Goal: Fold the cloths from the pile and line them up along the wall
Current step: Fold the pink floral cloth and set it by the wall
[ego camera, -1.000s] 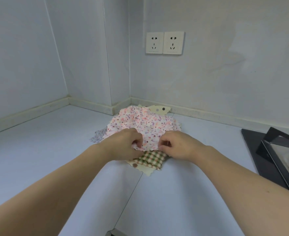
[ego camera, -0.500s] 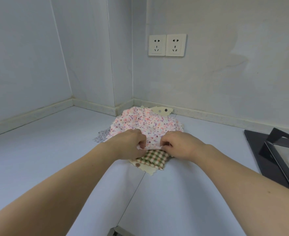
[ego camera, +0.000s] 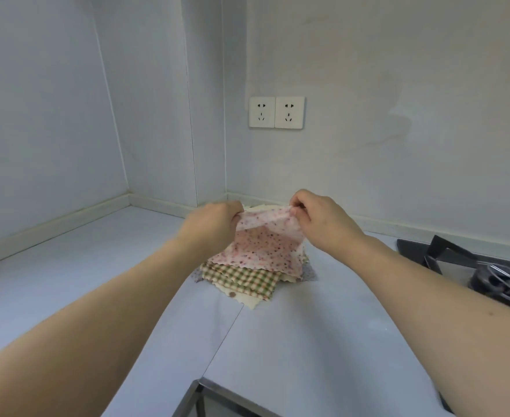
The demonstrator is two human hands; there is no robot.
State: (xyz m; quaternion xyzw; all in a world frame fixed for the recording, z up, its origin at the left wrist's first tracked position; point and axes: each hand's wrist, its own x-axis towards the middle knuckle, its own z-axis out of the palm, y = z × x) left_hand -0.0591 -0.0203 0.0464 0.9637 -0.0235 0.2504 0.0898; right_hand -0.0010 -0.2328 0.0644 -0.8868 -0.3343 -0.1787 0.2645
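Both hands pinch the far edge of the pink floral cloth (ego camera: 262,248): the left hand (ego camera: 214,224) grips one corner, the right hand (ego camera: 323,221) the other, raising that edge. Its near part lies on the pile (ego camera: 247,281), on the tabletop (ego camera: 307,341) near the wall (ego camera: 398,145).

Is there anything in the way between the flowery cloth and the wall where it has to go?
Nothing visible blocks it. Both the left hand and right hand pinch the floral cloth above the pile, and the countertop strip along the wall looks bare.
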